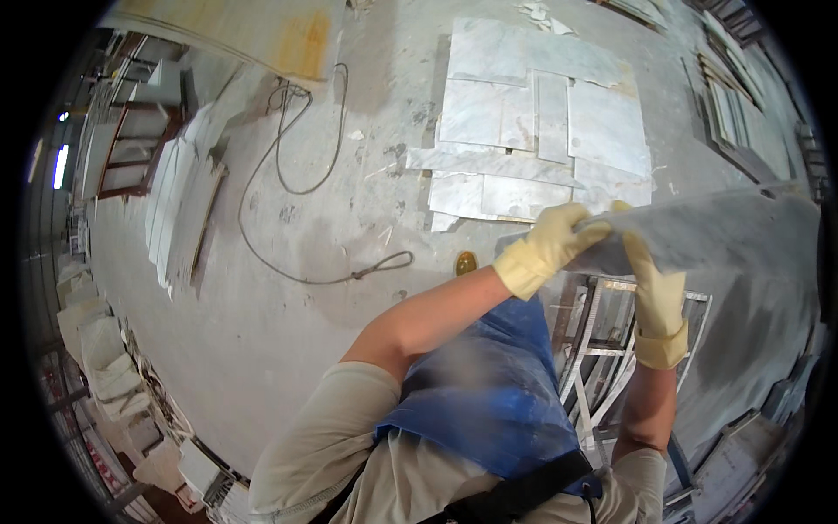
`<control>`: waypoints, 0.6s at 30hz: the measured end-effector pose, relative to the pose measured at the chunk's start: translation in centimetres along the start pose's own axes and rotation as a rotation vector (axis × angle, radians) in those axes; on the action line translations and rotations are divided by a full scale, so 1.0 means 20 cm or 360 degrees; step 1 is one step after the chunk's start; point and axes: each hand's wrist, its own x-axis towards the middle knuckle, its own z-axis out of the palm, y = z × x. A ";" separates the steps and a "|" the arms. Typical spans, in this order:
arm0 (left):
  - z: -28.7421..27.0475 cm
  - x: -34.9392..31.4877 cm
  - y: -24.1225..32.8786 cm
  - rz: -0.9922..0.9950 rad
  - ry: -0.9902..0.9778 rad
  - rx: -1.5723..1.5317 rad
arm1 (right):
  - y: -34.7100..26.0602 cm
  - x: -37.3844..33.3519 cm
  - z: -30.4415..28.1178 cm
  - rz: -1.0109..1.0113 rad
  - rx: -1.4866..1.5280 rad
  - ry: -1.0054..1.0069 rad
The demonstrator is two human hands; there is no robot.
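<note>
A long grey marble slab stretches from in front of my body out to the right, seen at a slant. My left hand, in a pale yellow rubber glove, is closed on the slab's near-left part, thumb and fingers over its top edge. Close beside it, my right hand, in a matching glove, grips the same edge with its fingers up against the slab. Below the slab and beside my blue apron stands a metal frame.
Pale marble slabs lie flat in a patchwork on the floor ahead. A looped cable lies on the floor to the left. White slabs lean by a brown rack at far left. More slabs lean at far right.
</note>
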 end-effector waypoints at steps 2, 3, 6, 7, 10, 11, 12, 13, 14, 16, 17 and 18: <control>0.05 0.10 0.06 0.0287 0.0052 0.0202 | 0.04 0.04 -0.03 -0.0002 0.0178 0.0253; 0.07 0.15 0.07 0.0435 0.0080 0.0301 | 0.09 0.07 -0.05 -0.0044 0.0206 0.0344; 0.06 0.30 -0.03 0.0651 0.0426 0.0362 | 0.18 0.17 -0.16 -0.0132 0.0214 0.0517; 0.02 0.31 -0.05 0.0541 0.0486 0.0378 | 0.20 0.21 -0.20 -0.0152 0.0200 0.0574; -0.22 0.22 -0.34 -0.0215 0.0287 0.0155 | 0.35 0.34 -0.34 -0.0336 0.0157 0.0865; -0.32 0.13 -0.59 -0.0309 0.0297 0.0330 | 0.39 0.38 -0.38 -0.0383 -0.0082 0.0903; -0.39 0.00 -0.75 -0.0539 0.0377 0.0490 | 0.43 0.43 -0.44 -0.0424 -0.0336 0.0940; -0.43 -0.14 -0.73 -0.0643 0.0392 0.0406 | 0.50 0.48 -0.50 -0.0450 -0.0556 0.0997; -0.48 -0.25 -0.71 -0.0821 0.0378 0.0623 | 0.56 0.52 -0.55 -0.0475 -0.0771 0.1057; -0.53 -0.59 -0.83 -0.0719 0.0171 0.1125 | 0.70 0.62 -0.68 -0.0509 -0.1034 0.1129; -0.58 -0.78 -1.03 -0.0517 -0.0122 0.1615 | 0.74 0.68 -0.73 -0.0546 -0.1114 0.1147; -0.59 -0.86 -1.14 -0.1133 0.0210 0.1055 | 0.78 0.73 -0.77 -0.0601 -0.1088 0.1149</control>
